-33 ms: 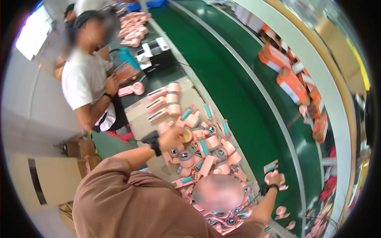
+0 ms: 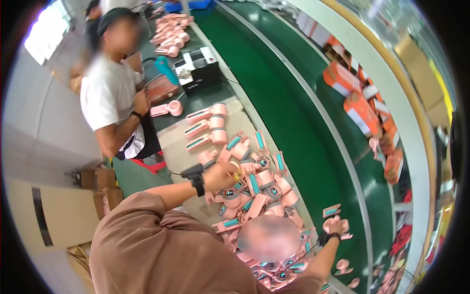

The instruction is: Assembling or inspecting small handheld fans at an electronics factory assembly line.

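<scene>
My left hand [image 2: 220, 177] reaches over the heap, its fingers closed around a small yellowish piece [image 2: 238, 175] whose kind I cannot make out. Beneath and beside it lie many pink device housings [image 2: 255, 206] with round heads, some showing teal strips and grey rings. Out at the right, my right hand [image 2: 336, 226] is over the green conveyor belt, its fingers bent round a pink housing [image 2: 344, 224]. Just above that hand lies a flat pink part with a teal strip [image 2: 331, 211]. Both my wrists wear black bands.
Pink housings stand in a row [image 2: 218, 123] on the cardboard-covered table [image 2: 177, 147]. Beyond are a black-and-white machine [image 2: 199, 71] and a teal tool [image 2: 166, 69]. A co-worker in a white shirt [image 2: 110, 93] sits left. Orange boxes [image 2: 361, 113] line the belt's far side.
My left hand has shifted slightly right over the heap, with the yellowish piece now less visible. My right hand stays at the pink housing on the belt. The whole view has tilted a little.
</scene>
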{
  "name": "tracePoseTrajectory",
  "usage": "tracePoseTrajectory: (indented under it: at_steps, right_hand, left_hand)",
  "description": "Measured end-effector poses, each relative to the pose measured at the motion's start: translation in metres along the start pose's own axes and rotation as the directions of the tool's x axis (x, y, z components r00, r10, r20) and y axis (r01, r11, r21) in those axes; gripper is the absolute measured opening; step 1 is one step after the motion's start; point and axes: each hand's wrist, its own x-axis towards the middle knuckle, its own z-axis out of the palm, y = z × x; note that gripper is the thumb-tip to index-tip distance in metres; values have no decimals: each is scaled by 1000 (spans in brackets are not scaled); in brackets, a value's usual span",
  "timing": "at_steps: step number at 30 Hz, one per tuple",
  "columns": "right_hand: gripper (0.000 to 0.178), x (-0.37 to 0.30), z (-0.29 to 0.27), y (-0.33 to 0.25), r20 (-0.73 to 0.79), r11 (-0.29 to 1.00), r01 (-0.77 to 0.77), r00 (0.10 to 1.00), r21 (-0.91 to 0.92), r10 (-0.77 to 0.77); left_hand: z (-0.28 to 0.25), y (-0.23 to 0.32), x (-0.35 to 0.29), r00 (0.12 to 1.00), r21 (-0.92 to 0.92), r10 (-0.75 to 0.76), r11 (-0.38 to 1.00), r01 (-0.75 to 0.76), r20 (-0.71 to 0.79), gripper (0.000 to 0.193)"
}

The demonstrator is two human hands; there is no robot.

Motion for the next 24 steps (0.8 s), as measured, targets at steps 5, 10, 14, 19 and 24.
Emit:
tracePoseTrajectory:
  at_steps: [5, 10, 14, 19, 24]
  right_hand:
    - [50, -13, -105, -11, 258, 457, -278, 960, 845, 108]
    - [47, -59, -325, -98, -236, 280, 269, 961, 922, -146]
    - [54, -96, -417, -141, -113, 123, 160, 940, 979, -321]
    - [54, -142, -455, -185, -45, 29, 64, 896, 998, -442]
    - [56, -172, -452, -203, 24, -32, -40, 916, 999, -400]
  left_hand:
    - [8, 38, -18, 966, -205, 216, 961, -186, 138, 19]
    - [14, 18, -23, 947, -546, 247, 832, -99, 206, 27]
    - [19, 31, -20, 980, -916, -65, 349, 197, 186, 45]
    - [-3, 48, -45, 773, -857, 392, 92, 506, 499, 61]
    - [-20, 70, -86, 629, -727, 436, 89, 681, 643, 42]
